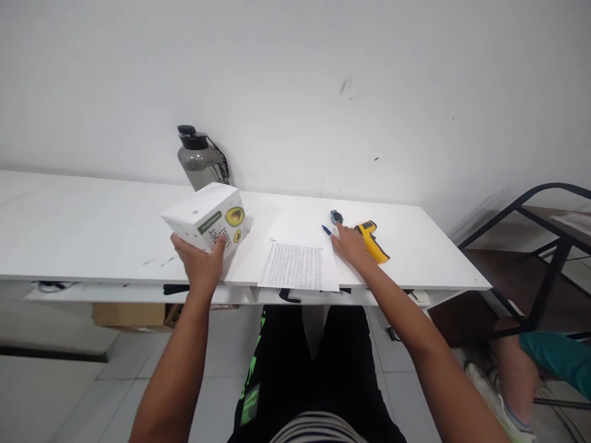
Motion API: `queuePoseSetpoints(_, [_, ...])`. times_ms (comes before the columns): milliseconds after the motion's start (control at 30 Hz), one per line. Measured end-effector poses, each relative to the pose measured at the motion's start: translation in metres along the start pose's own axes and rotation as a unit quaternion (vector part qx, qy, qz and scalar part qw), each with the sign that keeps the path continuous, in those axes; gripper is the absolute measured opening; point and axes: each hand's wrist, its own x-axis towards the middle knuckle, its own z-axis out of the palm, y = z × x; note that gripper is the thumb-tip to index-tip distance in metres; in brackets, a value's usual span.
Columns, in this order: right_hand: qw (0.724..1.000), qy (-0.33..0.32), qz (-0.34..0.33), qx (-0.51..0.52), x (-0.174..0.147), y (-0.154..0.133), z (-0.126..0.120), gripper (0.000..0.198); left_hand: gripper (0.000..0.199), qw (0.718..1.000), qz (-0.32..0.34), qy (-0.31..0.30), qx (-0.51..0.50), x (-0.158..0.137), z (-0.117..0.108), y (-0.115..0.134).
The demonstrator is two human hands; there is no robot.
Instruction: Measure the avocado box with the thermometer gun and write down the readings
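Note:
My left hand (203, 261) grips a white box (194, 206) printed with avocados and holds it tilted at the desk's left-middle, thumb on the printed side. Over to the right, my right hand (349, 243) rests low over the desk, closed around a blue pen (327, 231) whose end sticks out to the left. Its index finger reaches to a small blue watch (337, 217). Just beside that hand lies a yellow and black handheld infrared thermometer (373, 242), partly covered by it. Between my hands is a handwritten sheet of paper (295, 266), overhanging the front edge slightly.
A grey water bottle (201, 163) with a black lid stands behind the box against the wall. Below the white desk (92, 227) runs an open shelf with cables, and a cardboard box (129, 315) sits beneath. At right are a black metal-framed chair (549, 271) and another person's leg (514, 375).

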Motion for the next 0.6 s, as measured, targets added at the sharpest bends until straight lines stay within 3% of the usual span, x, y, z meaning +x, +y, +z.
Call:
queuePoseSetpoints(100, [0.999, -0.038, -0.017, 0.029, 0.018, -0.007, 0.007, 0.051, 0.116, 0.990, 0.043, 0.039, 0.125, -0.009, 0.003, 0.025])
queuePoseSetpoints(200, [0.995, -0.072, -0.055, 0.038, 0.028, -0.007, 0.010, 0.046, 0.096, 0.971, 0.197, 0.048, 0.130, -0.052, 0.015, 0.064])
queuePoseSetpoints(233, [0.995, -0.065, -0.065, 0.035, 0.029, -0.006, 0.009, 0.044, 0.078, 0.961, 0.251, 0.002, 0.114, -0.071, 0.022, 0.076])
queuePoseSetpoints(267, [0.996, -0.040, -0.068, 0.031, 0.029, -0.005, 0.007, 0.042, 0.057, 0.942, 0.309, -0.085, 0.103, -0.089, 0.032, 0.088])
queuePoseSetpoints(333, [0.995, 0.066, -0.059, 0.039, 0.023, -0.004, 0.002, 0.041, 0.024, 0.860, 0.406, -0.291, 0.106, -0.118, 0.056, 0.106])
queuePoseSetpoints(400, [0.976, 0.198, -0.042, 0.076, 0.012, -0.003, -0.007, 0.043, 0.021, 0.791, 0.428, -0.399, 0.180, -0.133, 0.083, 0.115])
queuePoseSetpoints(433, [0.962, 0.249, -0.040, 0.105, 0.006, -0.003, -0.011, 0.043, 0.023, 0.765, 0.430, -0.430, 0.213, -0.136, 0.096, 0.116])
queuePoseSetpoints(500, [0.942, 0.295, -0.020, 0.159, -0.004, -0.003, -0.017, 0.043, 0.024, 0.738, 0.420, -0.457, 0.264, -0.138, 0.117, 0.114])
queuePoseSetpoints(600, [0.934, 0.269, 0.031, 0.232, -0.012, 0.000, -0.014, 0.033, 0.028, 0.741, 0.405, -0.443, 0.300, -0.141, 0.128, 0.105])
